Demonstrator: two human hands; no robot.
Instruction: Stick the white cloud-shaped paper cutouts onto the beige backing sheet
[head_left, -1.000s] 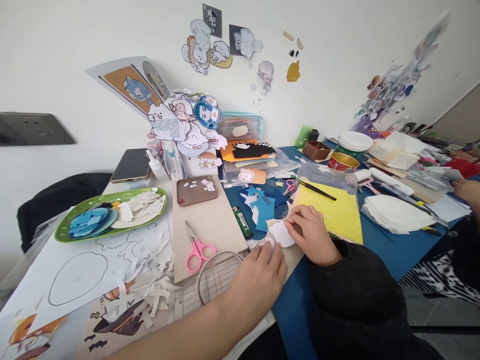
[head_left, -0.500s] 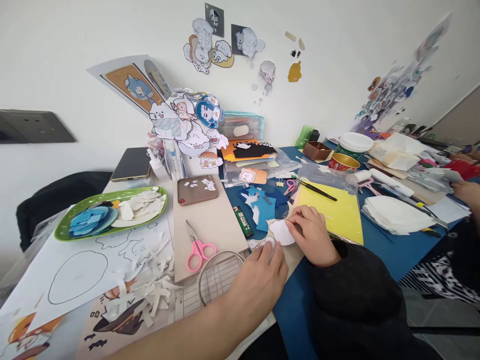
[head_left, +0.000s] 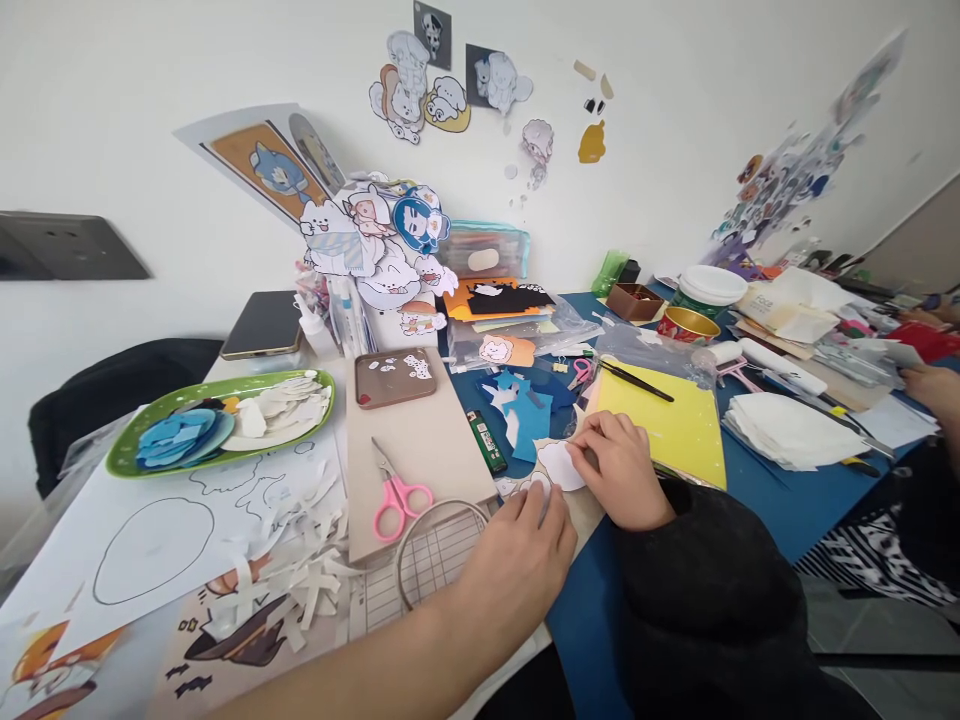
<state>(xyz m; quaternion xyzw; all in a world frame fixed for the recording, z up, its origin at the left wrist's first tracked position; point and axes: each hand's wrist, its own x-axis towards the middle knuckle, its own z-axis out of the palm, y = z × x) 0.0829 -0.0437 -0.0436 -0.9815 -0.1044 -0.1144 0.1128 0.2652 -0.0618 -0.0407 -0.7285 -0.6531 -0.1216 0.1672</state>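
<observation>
My right hand (head_left: 621, 472) rests on the blue table (head_left: 757, 500) with its fingers curled, pinching the edge of a white cloud-shaped paper cut-out (head_left: 559, 466) that lies on a brown card sheet (head_left: 585, 510). My left hand (head_left: 525, 560) lies flat just left of it, fingertips pressing on a smaller white cut-out (head_left: 534, 487). Blue and white paper scraps (head_left: 521, 410) lie just beyond. A yellow sheet (head_left: 664, 425) lies right of my right hand.
Pink scissors (head_left: 397, 492) lie on a beige board (head_left: 416, 450) beside a wire hoop (head_left: 435, 545). A green tray (head_left: 150, 462) of cut-outs and paper strips (head_left: 300, 570) sit at left. A lighter (head_left: 485, 442), tins (head_left: 686, 322) and a paper stack (head_left: 787, 428) crowd the table. Another person's hand (head_left: 934, 385) is at right.
Both hands stay on the cut-outs; only the view shifts slightly.
</observation>
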